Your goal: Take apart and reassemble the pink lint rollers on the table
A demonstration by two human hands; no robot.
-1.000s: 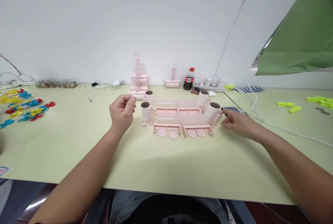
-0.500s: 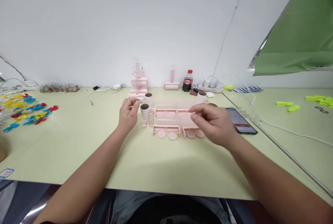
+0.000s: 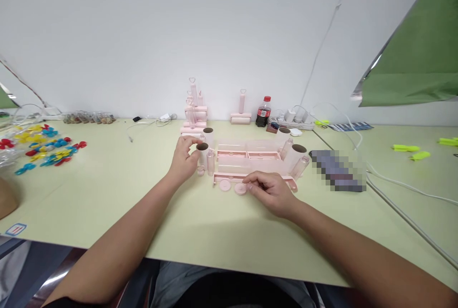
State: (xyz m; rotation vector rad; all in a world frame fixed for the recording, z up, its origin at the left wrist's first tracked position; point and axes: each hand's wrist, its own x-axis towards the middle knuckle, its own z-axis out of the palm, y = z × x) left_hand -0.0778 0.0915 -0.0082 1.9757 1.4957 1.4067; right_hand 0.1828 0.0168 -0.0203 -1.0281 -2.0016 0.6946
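My left hand (image 3: 185, 159) hovers at the left edge of a white paper roll (image 3: 202, 156) standing upright, thumb and forefinger curved apart by its brown core; whether they touch it I cannot tell. My right hand (image 3: 274, 193) is low over the front parts, fingers loosely bent and thumb apart. Its fingertips are at the edge of a round pink cap (image 3: 240, 189). Another pink cap (image 3: 225, 185) lies to the left. Behind are a pink roller frame (image 3: 229, 178), partly covered by the hand, clear covers (image 3: 232, 163) and a translucent pink handle (image 3: 211, 162).
Assembled pink lint rollers (image 3: 240, 117) stand by the wall, near a cola bottle (image 3: 264, 112) and a power strip (image 3: 296, 124). More paper rolls (image 3: 294, 158) stand at right, beside a blurred phone (image 3: 336, 172). Coloured plastic pieces (image 3: 53, 153) lie far left.
My right hand has moved left and down to the front pink caps, uncovering the rolls and handles at right. My left hand stays by the paper roll. The view has shifted slightly.
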